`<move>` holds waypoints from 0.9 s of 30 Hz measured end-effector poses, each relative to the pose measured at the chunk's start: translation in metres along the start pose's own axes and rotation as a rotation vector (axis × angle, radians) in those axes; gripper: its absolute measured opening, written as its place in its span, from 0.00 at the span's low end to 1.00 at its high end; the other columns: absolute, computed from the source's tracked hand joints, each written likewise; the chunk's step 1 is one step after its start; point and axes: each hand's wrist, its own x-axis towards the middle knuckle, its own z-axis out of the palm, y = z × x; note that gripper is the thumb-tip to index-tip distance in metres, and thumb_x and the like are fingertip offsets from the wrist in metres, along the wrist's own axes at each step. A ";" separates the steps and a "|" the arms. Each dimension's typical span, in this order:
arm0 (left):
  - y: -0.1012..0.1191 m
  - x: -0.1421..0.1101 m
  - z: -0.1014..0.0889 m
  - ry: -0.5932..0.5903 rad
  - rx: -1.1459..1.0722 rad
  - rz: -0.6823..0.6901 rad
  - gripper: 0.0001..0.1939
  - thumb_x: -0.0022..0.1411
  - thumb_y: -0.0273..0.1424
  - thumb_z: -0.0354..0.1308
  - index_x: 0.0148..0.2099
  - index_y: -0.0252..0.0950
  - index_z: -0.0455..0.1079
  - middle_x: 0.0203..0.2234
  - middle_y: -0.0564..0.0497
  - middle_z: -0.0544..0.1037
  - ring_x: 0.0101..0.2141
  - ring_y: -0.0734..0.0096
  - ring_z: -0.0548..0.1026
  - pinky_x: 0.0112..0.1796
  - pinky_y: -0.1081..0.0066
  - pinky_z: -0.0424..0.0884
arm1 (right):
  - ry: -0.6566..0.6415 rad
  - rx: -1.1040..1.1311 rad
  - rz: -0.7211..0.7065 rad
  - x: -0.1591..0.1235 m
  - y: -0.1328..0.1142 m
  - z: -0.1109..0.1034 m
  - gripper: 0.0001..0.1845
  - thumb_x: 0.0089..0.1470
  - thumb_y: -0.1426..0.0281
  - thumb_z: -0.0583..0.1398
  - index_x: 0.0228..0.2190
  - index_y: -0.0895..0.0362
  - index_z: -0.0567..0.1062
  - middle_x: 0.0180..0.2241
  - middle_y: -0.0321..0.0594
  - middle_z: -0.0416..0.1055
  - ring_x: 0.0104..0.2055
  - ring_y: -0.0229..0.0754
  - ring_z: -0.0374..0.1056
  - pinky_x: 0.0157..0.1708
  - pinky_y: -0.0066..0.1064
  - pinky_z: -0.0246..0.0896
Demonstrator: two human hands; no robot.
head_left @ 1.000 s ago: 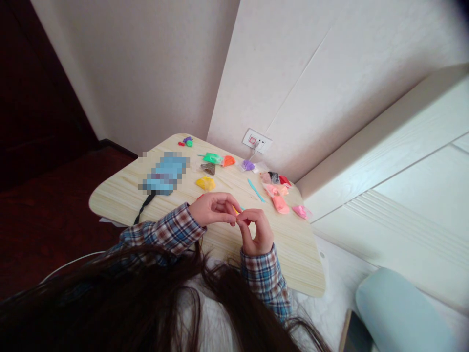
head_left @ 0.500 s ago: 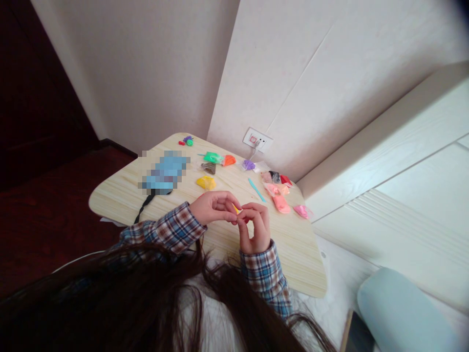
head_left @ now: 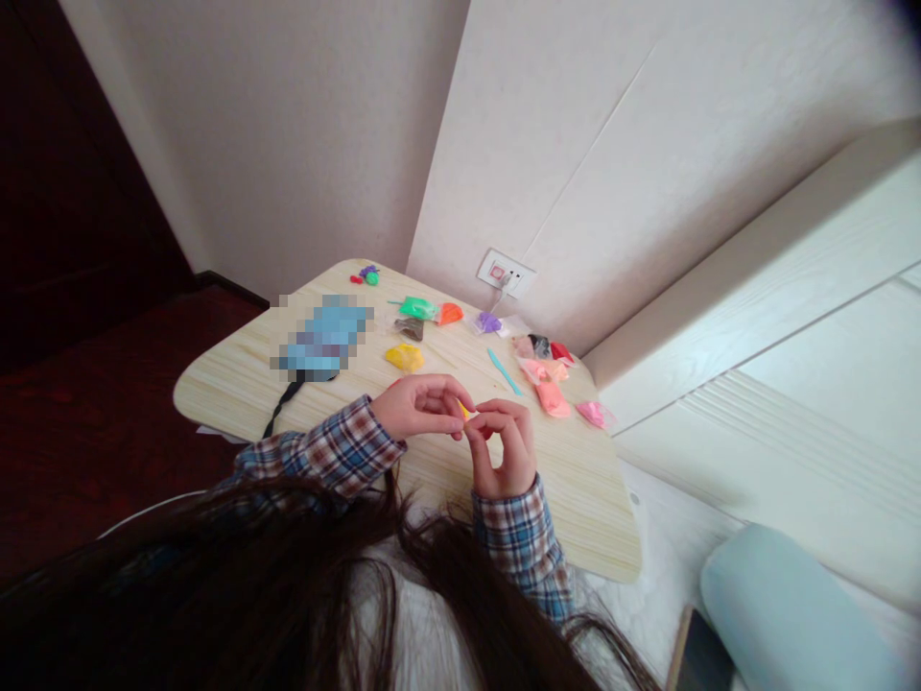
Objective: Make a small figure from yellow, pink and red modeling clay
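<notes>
A small piece of yellow clay shows between my fingertips, over the near part of the table. My left hand pinches it from the left with thumb and fingers, which cover most of it. From the right, my right hand has thumb and index finger closed at its edge. A packet of yellow clay lies just beyond my left hand. A light-blue modelling tool rests on the table past my right hand. Something red peeks out behind my left hand, mostly hidden.
On the pale wooden table lie packets of green clay, orange clay, purple clay and pink clay. Small coloured clay pieces sit at the far-left corner. A blurred blue item with a black strap lies left.
My right hand has shifted very slightly to the right, and a little more of the yellow clay's position has changed between the fingertips. Everything on the table stays put.
</notes>
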 end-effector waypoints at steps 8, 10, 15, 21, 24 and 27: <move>-0.002 0.002 -0.001 0.030 -0.011 0.022 0.15 0.47 0.33 0.66 0.35 0.30 0.68 0.26 0.50 0.76 0.25 0.76 0.74 0.30 0.74 0.70 | 0.128 0.125 0.208 -0.004 0.011 0.006 0.04 0.55 0.71 0.52 0.30 0.56 0.65 0.33 0.41 0.64 0.35 0.39 0.63 0.28 0.31 0.61; 0.000 0.002 -0.001 0.055 0.000 0.020 0.14 0.48 0.33 0.65 0.35 0.30 0.68 0.26 0.50 0.76 0.25 0.76 0.74 0.30 0.75 0.70 | 0.118 0.153 0.264 -0.006 0.015 0.008 0.05 0.56 0.70 0.51 0.30 0.56 0.65 0.33 0.39 0.63 0.31 0.37 0.62 0.28 0.30 0.61; 0.007 0.001 0.000 0.150 0.011 0.011 0.13 0.48 0.30 0.65 0.35 0.30 0.67 0.22 0.53 0.75 0.24 0.78 0.74 0.28 0.77 0.69 | 0.102 0.183 0.341 -0.008 0.019 0.011 0.05 0.57 0.69 0.50 0.33 0.56 0.64 0.32 0.36 0.62 0.26 0.33 0.61 0.27 0.29 0.60; 0.011 0.001 0.001 0.184 0.002 0.016 0.11 0.48 0.28 0.64 0.33 0.30 0.67 0.20 0.55 0.75 0.23 0.80 0.73 0.26 0.80 0.68 | 0.110 0.197 0.339 -0.008 0.019 0.012 0.05 0.56 0.69 0.52 0.33 0.56 0.66 0.31 0.36 0.63 0.26 0.34 0.61 0.27 0.30 0.59; 0.011 0.001 0.001 0.182 0.005 0.023 0.10 0.48 0.27 0.64 0.33 0.30 0.67 0.20 0.54 0.75 0.23 0.80 0.74 0.26 0.80 0.68 | 0.121 0.205 0.342 -0.008 0.019 0.012 0.04 0.53 0.68 0.57 0.32 0.56 0.66 0.30 0.35 0.62 0.25 0.33 0.60 0.25 0.29 0.58; 0.010 0.001 0.001 0.178 0.006 0.029 0.10 0.48 0.28 0.64 0.33 0.30 0.67 0.21 0.54 0.76 0.23 0.79 0.74 0.26 0.80 0.68 | 0.123 0.195 0.360 -0.008 0.019 0.011 0.06 0.51 0.67 0.59 0.30 0.56 0.66 0.28 0.34 0.61 0.25 0.33 0.60 0.25 0.28 0.58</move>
